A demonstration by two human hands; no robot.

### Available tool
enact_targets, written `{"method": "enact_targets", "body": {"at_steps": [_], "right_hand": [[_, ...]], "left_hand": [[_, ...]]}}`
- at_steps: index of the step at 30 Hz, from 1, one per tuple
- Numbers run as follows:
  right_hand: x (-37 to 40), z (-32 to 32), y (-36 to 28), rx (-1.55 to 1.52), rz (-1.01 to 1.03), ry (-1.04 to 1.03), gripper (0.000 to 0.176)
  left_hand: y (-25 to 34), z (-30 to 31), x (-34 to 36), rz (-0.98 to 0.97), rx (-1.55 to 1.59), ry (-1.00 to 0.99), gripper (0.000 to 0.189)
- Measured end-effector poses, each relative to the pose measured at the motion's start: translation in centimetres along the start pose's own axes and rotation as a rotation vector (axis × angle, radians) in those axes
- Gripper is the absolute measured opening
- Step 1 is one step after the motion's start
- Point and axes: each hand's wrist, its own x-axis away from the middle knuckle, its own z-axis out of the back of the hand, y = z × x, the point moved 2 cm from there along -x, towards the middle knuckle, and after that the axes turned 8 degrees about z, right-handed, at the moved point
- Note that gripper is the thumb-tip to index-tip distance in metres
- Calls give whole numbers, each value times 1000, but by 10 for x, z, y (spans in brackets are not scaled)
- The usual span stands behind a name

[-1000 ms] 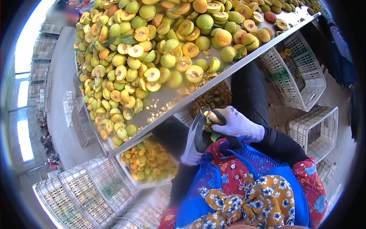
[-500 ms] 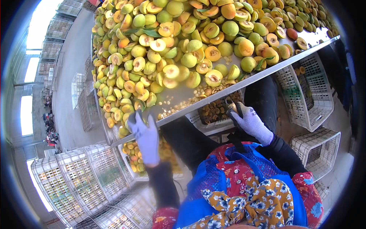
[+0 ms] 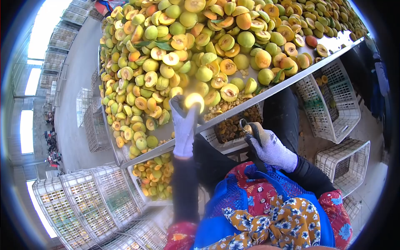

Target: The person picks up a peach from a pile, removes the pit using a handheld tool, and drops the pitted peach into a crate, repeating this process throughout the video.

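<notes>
My left hand [image 3: 184, 127], in a pale purple glove with dark fingertips, reaches over the metal table edge [image 3: 233, 111]. Its thumb and fingers are around a halved yellow fruit [image 3: 194, 102] at the front of the fruit pile [image 3: 166, 66]. Over the gap in front of the table, my right hand [image 3: 266, 143], gloved alike, is closed on a small tool with a curved metal end [image 3: 243, 123]. Loose pale pits [image 3: 216, 109] lie along the table's edge below the fruit.
A crate of fruit halves [image 3: 156, 177] stands under the table at left; another crate [image 3: 229, 141] sits below the edge. White crates [image 3: 100, 193] are stacked at lower left, more crates [image 3: 333, 104] at right. A person's gloved hand [image 3: 381, 77] shows at far right.
My left hand has moved right and up from the table's edge to the fruit, and now takes hold of a half. My right hand has shifted slightly down and left.
</notes>
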Motion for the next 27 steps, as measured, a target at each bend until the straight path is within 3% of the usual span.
{"method": "enact_targets", "body": {"at_steps": [1,3,4,7,10,12,16,19,20,21,23,25,27], "right_hand": [[-3,1,-9,-9,28,-5,26],[-10,0,-26,60,130,-66,29],[-12,-1,-33,103,144,-94,30],[-9,-4,-33,189,175,-144,33],[-4,-6,-32,200,158,-150,34],[3,-12,-31,228,234,-92,35],[12,-21,-30,96,73,-167,35],[8,-24,-25,199,537,-84,31],[10,-20,-24,-258,244,-206,29],[8,-11,-31,-693,-91,-190,29],[9,1,-39,-1491,-890,-357,30],[18,-15,-15,-2068,-944,-557,37],[24,-15,-8,-2365,-1021,-633,39]], "left_hand": [[23,-9,27,229,184,-109,42],[6,-17,45,254,275,-253,41],[16,-21,58,356,220,-307,40],[5,-37,84,527,536,-259,44],[-10,-40,94,399,453,-317,44],[4,-44,102,105,118,-229,44],[-11,-52,113,15,8,-67,40],[-13,-58,117,-62,-51,14,35],[-6,-62,121,-73,-49,35,35],[-2,-65,124,-80,-49,55,34],[-11,-65,123,-72,48,-64,33],[-13,-65,120,-28,115,-183,33],[-11,-68,119,70,152,-297,34]]}}
